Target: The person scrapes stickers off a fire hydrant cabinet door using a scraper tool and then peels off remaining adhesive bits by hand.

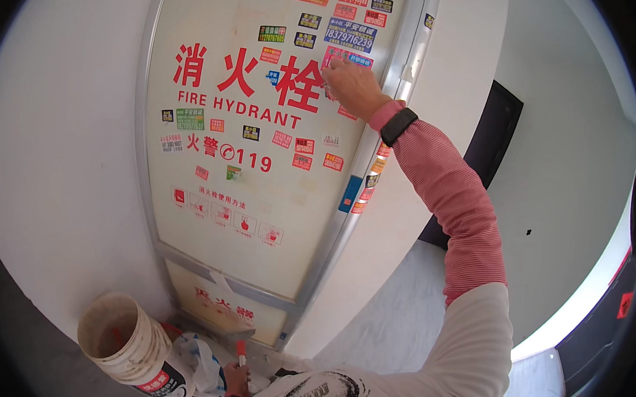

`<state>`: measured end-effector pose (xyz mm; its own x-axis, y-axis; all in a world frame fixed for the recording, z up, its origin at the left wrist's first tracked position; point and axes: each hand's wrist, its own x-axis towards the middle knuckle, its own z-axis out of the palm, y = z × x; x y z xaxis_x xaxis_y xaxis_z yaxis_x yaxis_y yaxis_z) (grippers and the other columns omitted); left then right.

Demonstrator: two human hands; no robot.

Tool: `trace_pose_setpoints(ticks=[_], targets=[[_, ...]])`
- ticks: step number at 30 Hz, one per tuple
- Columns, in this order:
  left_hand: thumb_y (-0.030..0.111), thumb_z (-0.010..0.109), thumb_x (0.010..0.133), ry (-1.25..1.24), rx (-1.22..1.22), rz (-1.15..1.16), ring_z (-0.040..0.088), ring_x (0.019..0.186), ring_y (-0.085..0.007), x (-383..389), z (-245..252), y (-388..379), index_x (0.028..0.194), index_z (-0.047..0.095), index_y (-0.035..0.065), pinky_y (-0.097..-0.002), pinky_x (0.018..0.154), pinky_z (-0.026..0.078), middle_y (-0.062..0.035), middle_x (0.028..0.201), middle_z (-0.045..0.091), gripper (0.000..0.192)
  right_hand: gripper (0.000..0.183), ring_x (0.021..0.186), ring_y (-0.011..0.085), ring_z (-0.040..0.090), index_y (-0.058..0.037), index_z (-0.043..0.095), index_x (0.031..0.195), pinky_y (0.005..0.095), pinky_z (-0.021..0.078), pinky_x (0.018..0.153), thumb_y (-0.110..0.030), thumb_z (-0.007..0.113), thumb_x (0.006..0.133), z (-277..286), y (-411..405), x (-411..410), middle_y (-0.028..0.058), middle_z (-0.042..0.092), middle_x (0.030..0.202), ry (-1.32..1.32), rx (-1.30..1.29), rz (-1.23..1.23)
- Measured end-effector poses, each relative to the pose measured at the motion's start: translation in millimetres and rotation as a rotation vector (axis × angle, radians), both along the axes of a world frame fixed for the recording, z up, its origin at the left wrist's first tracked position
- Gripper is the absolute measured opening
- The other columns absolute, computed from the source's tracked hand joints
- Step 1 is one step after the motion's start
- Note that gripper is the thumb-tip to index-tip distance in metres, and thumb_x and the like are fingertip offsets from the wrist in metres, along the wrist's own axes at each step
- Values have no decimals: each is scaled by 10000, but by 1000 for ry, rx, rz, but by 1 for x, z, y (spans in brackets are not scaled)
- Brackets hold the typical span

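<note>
The fire hydrant cabinet door, a pale panel in a metal frame, stands before me with red lettering and many small coloured stickers. At its upper right, the fingers of my right hand are bent at a pink and blue sticker; whether they pinch its edge cannot be told. Low in the view, my left hand is closed around the red and white handle of a scraper, whose wide metal blade lies near the lower panel of the cabinet.
Stacked plastic buckets, the upper one stained, stand at the lower left by the white wall. Beside them is a white and blue plastic bag. A dark door is set back at the right.
</note>
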<state>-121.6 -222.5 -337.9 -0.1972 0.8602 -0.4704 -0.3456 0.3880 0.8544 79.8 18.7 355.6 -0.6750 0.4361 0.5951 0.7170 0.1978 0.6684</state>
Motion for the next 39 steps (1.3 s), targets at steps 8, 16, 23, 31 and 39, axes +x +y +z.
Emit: trace_pose_setpoints(ticks=[8,16,23,31,39], targets=[[26,650,757,24,5,41,555,460,-197,-8,-8,-3,876,608,-75,-309,386,444,-109,617,576,162,155,938,276,603,-12,653,855,380,532,765,-104,719,748,8,3,-13,112,627,914,-134,-12,-144],[13,641,762,14,2,63,558,479,-197,-10,-8,-1,895,592,-66,-305,395,449,-111,637,574,163,109,827,276,647,-26,645,761,387,530,690,-115,606,807,10,15,4,133,646,850,-135,28,-35],[19,642,761,26,-22,27,549,467,-195,-7,-8,1,881,605,-76,-308,401,458,-111,632,574,158,163,784,279,644,-5,619,852,377,511,696,-166,593,847,1,-23,18,130,636,836,138,-554,255],[47,663,753,63,-14,-39,600,506,-189,-2,-11,9,933,609,-101,-288,425,494,-126,690,619,239,184,790,275,666,1,559,903,354,518,693,-153,643,849,-42,-29,37,138,666,831,157,-752,283],[32,651,766,95,-2,-50,556,463,-192,-4,-6,5,915,625,-90,-313,396,454,-116,642,593,194,159,719,238,672,-38,516,917,341,521,677,-127,638,864,-103,-49,39,103,646,755,347,-1049,162]])
